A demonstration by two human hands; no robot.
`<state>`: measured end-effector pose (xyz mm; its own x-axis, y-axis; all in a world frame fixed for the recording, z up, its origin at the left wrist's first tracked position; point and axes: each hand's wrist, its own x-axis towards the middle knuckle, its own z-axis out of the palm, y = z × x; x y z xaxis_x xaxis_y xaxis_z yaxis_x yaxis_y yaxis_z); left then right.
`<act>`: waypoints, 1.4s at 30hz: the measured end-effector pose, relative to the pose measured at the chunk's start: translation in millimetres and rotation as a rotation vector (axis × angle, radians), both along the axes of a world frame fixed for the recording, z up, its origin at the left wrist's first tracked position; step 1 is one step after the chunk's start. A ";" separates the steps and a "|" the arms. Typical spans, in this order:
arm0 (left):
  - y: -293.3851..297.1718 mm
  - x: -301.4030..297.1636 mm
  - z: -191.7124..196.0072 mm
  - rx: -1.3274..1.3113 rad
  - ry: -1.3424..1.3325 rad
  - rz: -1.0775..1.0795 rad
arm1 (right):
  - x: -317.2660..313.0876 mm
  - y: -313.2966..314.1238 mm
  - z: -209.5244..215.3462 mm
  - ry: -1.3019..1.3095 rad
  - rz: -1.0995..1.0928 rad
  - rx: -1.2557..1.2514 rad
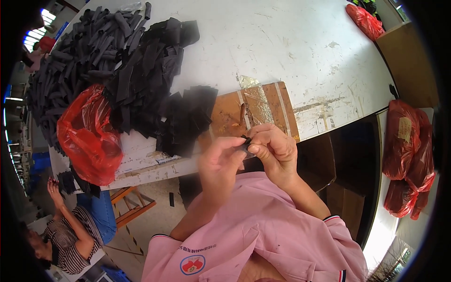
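Note:
Above the table's near edge, my left hand point(218, 162) and my right hand point(276, 149) meet with bent fingers. Pinched between their thumbs and fingertips is a small piece of black fabric point(246, 140), mostly hidden by the fingers. Just beyond the hands lies a worn brown board point(278, 108) with strips of tape. Left of the board, flat black fabric pieces point(190, 115) are stacked loosely, some overlapping its edge. A larger heap of dark rolled fabric pieces point(101, 40) spreads over the far left.
A red plastic bag point(89, 136) rests on the table's left edge. Filled red bags point(406, 145) lie at the right, near a cardboard box point(408, 56). Another red bag point(365, 22) is at the far right. A person in a striped shirt point(77, 239) sits at lower left beside an orange stool point(134, 207).

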<state>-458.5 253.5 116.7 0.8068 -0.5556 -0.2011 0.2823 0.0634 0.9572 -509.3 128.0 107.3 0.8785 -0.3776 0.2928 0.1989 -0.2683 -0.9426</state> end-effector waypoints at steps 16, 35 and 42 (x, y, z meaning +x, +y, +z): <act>-15.4 50.7 66.9 -0.780 0.614 0.027 | 42.0 -23.0 106.3 0.195 0.270 0.527; -14.8 65.1 -8.2 -0.968 1.079 0.033 | 63.5 -41.0 23.0 0.452 0.384 0.814; -25.8 41.6 33.2 -0.448 -0.034 -0.062 | 67.4 -52.5 31.6 0.245 0.570 0.621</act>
<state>-416.8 227.7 149.9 0.7715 -0.6288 0.0966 0.2670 0.4579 0.8480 -441.9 75.5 139.0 0.9932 0.1093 -0.0412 -0.0806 0.3863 -0.9189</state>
